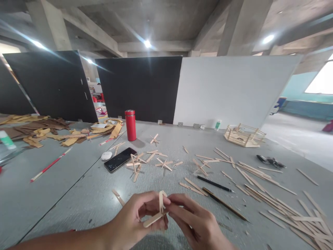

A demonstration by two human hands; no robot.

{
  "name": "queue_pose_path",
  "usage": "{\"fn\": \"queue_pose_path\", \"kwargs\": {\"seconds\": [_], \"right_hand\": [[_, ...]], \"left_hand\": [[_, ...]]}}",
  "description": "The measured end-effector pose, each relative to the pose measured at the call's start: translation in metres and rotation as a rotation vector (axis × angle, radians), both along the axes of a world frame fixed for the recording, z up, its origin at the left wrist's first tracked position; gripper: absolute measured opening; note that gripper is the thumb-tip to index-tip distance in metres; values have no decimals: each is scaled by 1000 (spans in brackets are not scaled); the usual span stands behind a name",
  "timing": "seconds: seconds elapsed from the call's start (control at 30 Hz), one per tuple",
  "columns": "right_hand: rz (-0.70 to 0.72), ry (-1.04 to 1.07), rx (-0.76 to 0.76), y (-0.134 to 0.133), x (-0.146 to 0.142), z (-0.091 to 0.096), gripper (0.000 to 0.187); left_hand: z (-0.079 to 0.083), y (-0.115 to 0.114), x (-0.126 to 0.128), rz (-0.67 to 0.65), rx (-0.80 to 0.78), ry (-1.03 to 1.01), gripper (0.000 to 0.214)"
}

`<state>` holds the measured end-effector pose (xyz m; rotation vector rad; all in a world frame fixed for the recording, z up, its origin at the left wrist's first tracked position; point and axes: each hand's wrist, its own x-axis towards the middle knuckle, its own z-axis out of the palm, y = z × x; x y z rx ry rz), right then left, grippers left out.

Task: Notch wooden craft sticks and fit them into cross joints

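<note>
Close to me, above the grey table, crossed wooden craft sticks (pixel 153 219) are held between both hands. My left hand (pixel 135 217) grips them from the left, its fingers curled behind. From the right, the fingertips of my right hand (pixel 191 218) pinch the sticks near where they cross. One stick points up, another slants down to the left. How the pieces join is partly hidden by my fingers. Just beyond lie a small notched stick (pixel 119 197) on the left and several craft sticks (pixel 194 186) on the right.
Several crossed-stick pieces (pixel 164 164) lie mid-table near a phone (pixel 120 159), white case (pixel 106 156) and red bottle (pixel 130 125). A black pen (pixel 214 183), a brush (pixel 225 204) and loose sticks (pixel 270 198) spread rightward. A stick frame (pixel 244 135) stands back right; upright panels (pixel 223 90) edge the table.
</note>
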<state>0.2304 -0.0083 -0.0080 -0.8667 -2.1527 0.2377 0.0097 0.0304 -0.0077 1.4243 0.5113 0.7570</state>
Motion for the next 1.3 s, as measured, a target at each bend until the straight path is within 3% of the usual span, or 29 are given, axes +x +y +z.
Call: {"fn": "queue_pose_path", "kwargs": {"seconds": [0.1,0.2,0.37,0.57,0.67,0.77,0.97,1.07,1.3], "right_hand": [[-182,-61,97,7,4,3,29],[-376,-192,90,24,19,12,25],[-541,-286,21,58,69,31,29],[-500,-390,-93,78,114,34,27],[-416,-444,-159,78,112,23,22],[-348,-490,-200,76,101,9,5],[-321,-520,-158,76,85,-8,17],[-331,-485,-110,73,77,-5,24],[-358,-150,-9,31,38,26,9]], "left_hand": [[0,2,-2,133,199,117,16],[-1,3,-3,196,369,143,9],[-6,6,-4,227,377,134,14],[-9,8,-5,247,369,176,13],[-11,8,-6,251,359,172,15],[-12,9,-6,249,323,173,16],[-7,6,-6,226,251,172,19],[-2,4,-5,232,214,162,21],[2,0,-1,135,169,112,21]]}}
